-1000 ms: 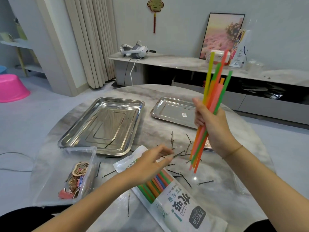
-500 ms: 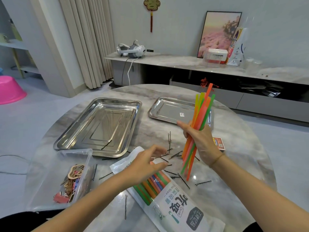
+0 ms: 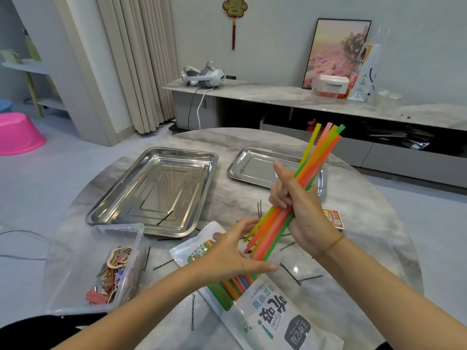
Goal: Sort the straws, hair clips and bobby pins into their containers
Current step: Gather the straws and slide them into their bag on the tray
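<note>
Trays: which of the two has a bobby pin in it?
The larger tray, on the left: one dark bobby pin lies near its front edge. The smaller tray shows none, though the right hand and its straws cover part of it.

Sideboard: long grey marble-topped sideboard [image 3: 278, 96] along the wall
Headset: white VR headset [image 3: 203, 77] on the sideboard's left end
Picture: framed pink landscape picture [image 3: 333, 51] leaning on the wall
Basin: bright pink plastic basin [image 3: 17, 133] on the floor, far left
Curtain: beige pleated curtain [image 3: 136, 59]
</note>
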The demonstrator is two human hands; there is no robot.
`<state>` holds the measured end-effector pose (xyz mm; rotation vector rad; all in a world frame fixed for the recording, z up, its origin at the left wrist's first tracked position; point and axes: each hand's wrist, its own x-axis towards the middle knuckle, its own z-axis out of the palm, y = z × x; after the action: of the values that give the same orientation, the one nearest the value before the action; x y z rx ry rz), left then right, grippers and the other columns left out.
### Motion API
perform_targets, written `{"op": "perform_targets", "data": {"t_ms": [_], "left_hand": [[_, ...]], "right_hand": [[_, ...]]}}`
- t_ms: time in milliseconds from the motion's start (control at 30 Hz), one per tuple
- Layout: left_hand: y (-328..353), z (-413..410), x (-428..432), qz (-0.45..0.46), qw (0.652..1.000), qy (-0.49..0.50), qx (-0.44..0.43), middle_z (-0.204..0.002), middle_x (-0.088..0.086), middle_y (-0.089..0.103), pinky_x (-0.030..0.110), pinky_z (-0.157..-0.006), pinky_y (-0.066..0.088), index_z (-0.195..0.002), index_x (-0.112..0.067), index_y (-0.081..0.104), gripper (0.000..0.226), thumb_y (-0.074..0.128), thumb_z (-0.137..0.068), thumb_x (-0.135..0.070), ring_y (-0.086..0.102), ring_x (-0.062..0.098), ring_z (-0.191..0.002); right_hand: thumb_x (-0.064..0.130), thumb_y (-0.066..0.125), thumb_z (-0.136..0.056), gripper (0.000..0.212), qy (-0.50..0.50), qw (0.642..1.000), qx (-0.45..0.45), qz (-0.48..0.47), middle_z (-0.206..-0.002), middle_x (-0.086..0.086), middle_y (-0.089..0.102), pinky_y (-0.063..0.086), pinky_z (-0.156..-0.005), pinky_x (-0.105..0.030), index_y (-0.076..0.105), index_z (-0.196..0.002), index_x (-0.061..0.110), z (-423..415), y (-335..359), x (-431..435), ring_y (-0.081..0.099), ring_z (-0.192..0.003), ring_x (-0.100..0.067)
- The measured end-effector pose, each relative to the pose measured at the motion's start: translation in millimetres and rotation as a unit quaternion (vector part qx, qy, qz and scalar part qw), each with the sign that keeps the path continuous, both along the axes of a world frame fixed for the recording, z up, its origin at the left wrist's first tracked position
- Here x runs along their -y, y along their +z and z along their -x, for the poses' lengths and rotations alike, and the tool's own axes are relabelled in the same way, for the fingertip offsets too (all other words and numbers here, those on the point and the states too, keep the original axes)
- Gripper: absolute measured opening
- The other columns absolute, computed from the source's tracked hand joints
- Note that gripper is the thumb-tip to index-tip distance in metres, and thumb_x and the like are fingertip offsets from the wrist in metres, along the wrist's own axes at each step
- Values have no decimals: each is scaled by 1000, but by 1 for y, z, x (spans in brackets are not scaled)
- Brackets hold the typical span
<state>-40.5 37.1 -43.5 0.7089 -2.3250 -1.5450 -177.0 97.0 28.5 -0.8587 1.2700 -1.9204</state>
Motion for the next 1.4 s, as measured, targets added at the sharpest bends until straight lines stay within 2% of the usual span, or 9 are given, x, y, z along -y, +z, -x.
{"op": "perform_targets", "data": {"t_ms": [133, 267, 400, 633, 800, 933, 1067, 1233, 1400], "left_hand": [[7, 0, -8, -67, 997, -40, 19, -94, -1, 69, 28, -68, 57, -117, -27, 51, 55, 80, -71, -36, 68, 11, -78], [5, -2, -8, -37, 998, -26, 35, -68, -4, 53, 19, -48, 45, -96, -17, 54, 12, 63, -88, -22, 49, 6, -49], [4, -4, 2, 12, 999, -19, 36, -66, -9, 45, 18, -54, 41, -82, -29, 51, 13, 60, -90, -23, 44, 5, -54], [11, -5, -6, -24, 997, -47, 50, -68, -6, 50, 16, -47, 42, -95, -21, 57, 14, 63, -88, -31, 47, 2, -48], [17, -9, -23, 61, 979, -166, 106, -103, -8, 55, 22, -81, 50, -112, -24, 53, 54, 79, -70, -44, 53, 3, -94], [0, -13, -24, 303, 896, -285, 158, -145, -11, 23, 33, -117, 8, -142, -40, 23, 108, 85, -54, -52, 8, 12, -140], [-24, -13, -29, 404, 831, -349, 154, -153, -3, 17, 40, -109, -23, -148, -40, 7, 119, 84, -58, -50, -9, 17, -146], [-27, -6, -32, 431, 839, -322, 79, -132, 1, 43, 34, -119, 3, -143, -22, 33, 100, 82, -60, -49, 33, 17, -132], [-25, 1, -28, 440, 856, -266, 61, -106, 0, 52, 33, -90, 40, -124, -15, 47, 76, 75, -61, -49, 51, 19, -99]], "right_hand": [[35, 70, -73, 45, 62, 987, 146, 19, -46, 4, 21, 26, -51, -22, 33, -52, 18, -8, 2, 4, 23, -42, -10], [26, 69, -80, 38, 44, 973, 220, -57, -49, 4, 37, 39, -59, -22, 45, -51, 21, 4, -15, 8, 37, -49, -9], [27, 68, -81, 29, 39, 972, 67, -222, -58, 9, 55, 37, -68, -27, 56, -55, 22, 19, -21, 4, 48, -64, -11], [24, 74, -78, 13, 167, 930, -23, -327, -77, -2, 65, 38, -45, -13, 72, -76, 11, 23, -15, -19, 43, -48, -7], [21, 68, -80, 25, 116, 921, -50, -368, -57, -2, 57, 31, -43, -15, 65, -56, 15, 30, -19, -25, 37, -38, -7], [23, 61, -82, 29, 83, 896, -68, -430, -42, 3, 43, 22, -30, -13, 53, -56, 14, 43, -19, -29, 28, -28, -6], [27, 63, -80, 23, 49, 879, -88, -466, -50, 2, 51, 32, -33, -11, 53, -62, 16, 54, -23, -28, 43, -30, -6], [28, 62, -81, 24, 69, 874, -87, -473, -41, 6, 49, 33, -33, -11, 52, -63, 16, 59, -27, -22, 44, -31, -7], [33, 64, -79, 25, 69, 881, -77, -462, -62, -1, 53, 35, -38, -14, 53, -62, 18, 62, -32, -16, 49, -49, -13]]}}
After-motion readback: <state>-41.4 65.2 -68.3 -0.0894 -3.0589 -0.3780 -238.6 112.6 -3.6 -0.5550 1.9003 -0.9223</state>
